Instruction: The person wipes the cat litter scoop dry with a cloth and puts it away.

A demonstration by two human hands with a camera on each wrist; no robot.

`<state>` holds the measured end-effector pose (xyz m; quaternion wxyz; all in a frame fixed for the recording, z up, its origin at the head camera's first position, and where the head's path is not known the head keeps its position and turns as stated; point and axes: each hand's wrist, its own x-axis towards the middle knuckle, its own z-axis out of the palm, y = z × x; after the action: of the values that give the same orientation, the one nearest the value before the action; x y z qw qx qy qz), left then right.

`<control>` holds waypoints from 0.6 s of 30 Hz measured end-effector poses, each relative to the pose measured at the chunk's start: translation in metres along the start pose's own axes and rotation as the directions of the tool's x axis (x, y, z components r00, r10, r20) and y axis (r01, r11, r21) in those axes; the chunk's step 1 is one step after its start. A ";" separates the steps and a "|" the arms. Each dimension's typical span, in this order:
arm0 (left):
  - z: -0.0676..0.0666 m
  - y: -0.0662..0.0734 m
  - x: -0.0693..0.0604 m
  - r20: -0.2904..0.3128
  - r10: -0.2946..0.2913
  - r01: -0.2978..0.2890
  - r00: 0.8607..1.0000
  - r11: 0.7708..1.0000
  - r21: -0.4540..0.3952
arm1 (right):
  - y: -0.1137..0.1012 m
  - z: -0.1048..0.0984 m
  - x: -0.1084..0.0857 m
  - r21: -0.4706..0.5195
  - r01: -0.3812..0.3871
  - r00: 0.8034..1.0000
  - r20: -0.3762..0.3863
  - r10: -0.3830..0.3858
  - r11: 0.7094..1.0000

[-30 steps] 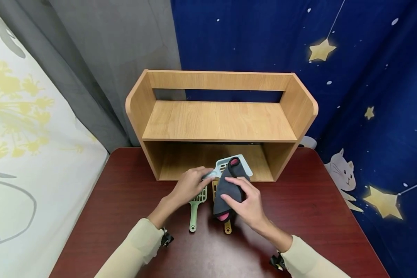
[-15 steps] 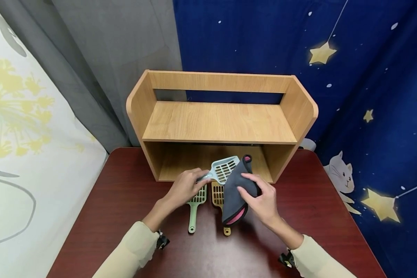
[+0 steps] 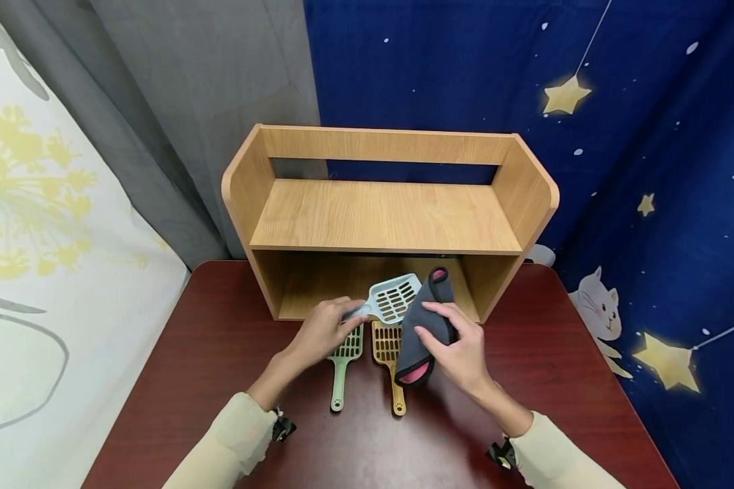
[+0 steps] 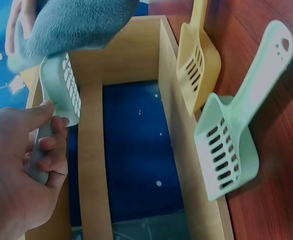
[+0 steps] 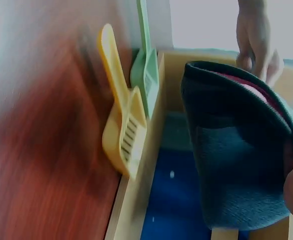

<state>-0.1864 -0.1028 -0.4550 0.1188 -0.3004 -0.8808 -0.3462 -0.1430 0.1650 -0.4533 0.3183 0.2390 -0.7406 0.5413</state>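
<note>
In the head view my left hand [image 3: 324, 331] grips the handle of a light blue slotted litter scoop [image 3: 378, 293], its head pointing right. My right hand [image 3: 461, 350] pinches a folded dark grey cloth [image 3: 417, 333] with black edging and a pink inner side. The cloth hangs beside the scoop's right edge; whether they touch I cannot tell. Seen from the left wrist, the thumb and curled fingers wrap the scoop handle [image 4: 42, 160], and the cloth [image 4: 81, 25] is at the scoop's far end. The right wrist view shows the cloth [image 5: 236, 165] large, hiding the blue scoop.
A green litter scoop [image 3: 339, 388] and a yellow one [image 3: 398, 397] lean with their heads against the front of a two-tier wooden shelf [image 3: 385, 216]. Their handles point toward me on the dark red table [image 3: 232, 380]. Curtains [image 3: 465, 68] hang behind.
My right hand has carried the cloth to the right, off the blue scoop's head, uncovering its slots. The left hand and scoop have shifted slightly left. The cloth barely moved in the last half second.
</note>
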 end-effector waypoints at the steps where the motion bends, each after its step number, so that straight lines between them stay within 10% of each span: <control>1: 0.001 0.002 0.001 0.001 0.004 -0.004 1.000 1.000 0.005 | 0.003 0.004 -0.003 0.002 0.002 1.000 0.011 -0.002 1.000; 10: 0.008 0.010 0.008 -0.003 0.015 -0.015 1.000 1.000 0.017 | 0.001 0.023 -0.011 -0.010 0.066 0.995 0.077 -0.065 0.998; 18: 0.001 0.007 0.002 0.009 0.015 -0.016 1.000 1.000 0.022 | 0.010 0.005 -0.006 -0.043 0.111 0.994 -0.008 -0.111 0.993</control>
<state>-0.1836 -0.0965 -0.4511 0.1210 -0.3073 -0.8827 -0.3342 -0.1467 0.1631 -0.4653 0.3570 0.2699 -0.7360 0.5080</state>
